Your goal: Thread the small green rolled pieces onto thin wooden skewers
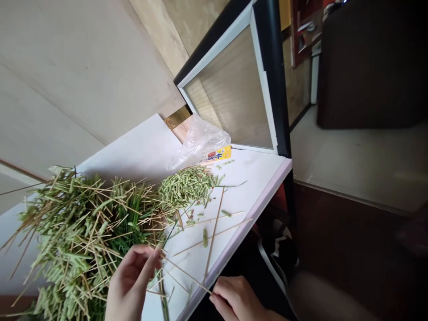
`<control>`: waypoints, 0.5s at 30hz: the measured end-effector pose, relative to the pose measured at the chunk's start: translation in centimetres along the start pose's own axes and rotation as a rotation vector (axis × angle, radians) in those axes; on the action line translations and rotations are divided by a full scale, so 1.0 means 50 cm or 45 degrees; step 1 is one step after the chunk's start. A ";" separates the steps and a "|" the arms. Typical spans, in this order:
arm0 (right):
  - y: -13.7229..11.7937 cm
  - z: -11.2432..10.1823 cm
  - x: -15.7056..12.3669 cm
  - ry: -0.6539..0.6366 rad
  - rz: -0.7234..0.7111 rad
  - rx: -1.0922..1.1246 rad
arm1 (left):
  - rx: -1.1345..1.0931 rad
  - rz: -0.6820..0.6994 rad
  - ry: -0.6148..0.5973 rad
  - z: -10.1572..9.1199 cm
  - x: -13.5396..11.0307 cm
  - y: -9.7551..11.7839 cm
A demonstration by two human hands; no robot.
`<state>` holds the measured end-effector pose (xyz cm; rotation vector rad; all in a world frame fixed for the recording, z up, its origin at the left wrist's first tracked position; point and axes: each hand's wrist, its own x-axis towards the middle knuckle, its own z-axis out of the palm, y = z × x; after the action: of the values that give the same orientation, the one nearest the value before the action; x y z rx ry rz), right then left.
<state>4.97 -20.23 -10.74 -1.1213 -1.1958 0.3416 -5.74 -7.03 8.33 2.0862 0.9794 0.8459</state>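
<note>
My left hand (pixel 132 281) is at the bottom middle, its fingertips pinched on a thin straw-coloured stalk (pixel 187 276). That stalk runs down and right to my right hand (pixel 232 298), whose fingers seem to hold its far end at the table edge. Left of my left hand lies a large pile of green leafy stems (pixel 83 240) with bare straw tips. A heap of small green seed pieces (pixel 187 187) sits beyond it on the white table (pixel 240 187). Several stripped stalks and loose bits are scattered between.
A crumpled clear plastic bag (pixel 197 142) lies on a yellow box (pixel 219 154) at the table's back. A black-framed glass panel (pixel 230 84) stands behind it. A dark bag (pixel 277 245) sits below the table's pale edge, with floor to the right.
</note>
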 end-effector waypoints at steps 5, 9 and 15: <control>-0.008 -0.017 0.007 0.189 0.330 0.110 | 0.185 0.147 -0.237 0.123 0.104 0.064; 0.007 -0.021 0.018 0.454 0.474 0.235 | 0.542 0.281 -0.408 0.253 0.200 0.081; 0.037 -0.005 0.029 0.566 0.541 0.298 | 1.156 0.297 -0.504 0.402 0.317 0.086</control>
<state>6.38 -18.44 -11.43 -1.1640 -0.5081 0.5102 19.47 -2.06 4.63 3.0166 1.0051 0.0194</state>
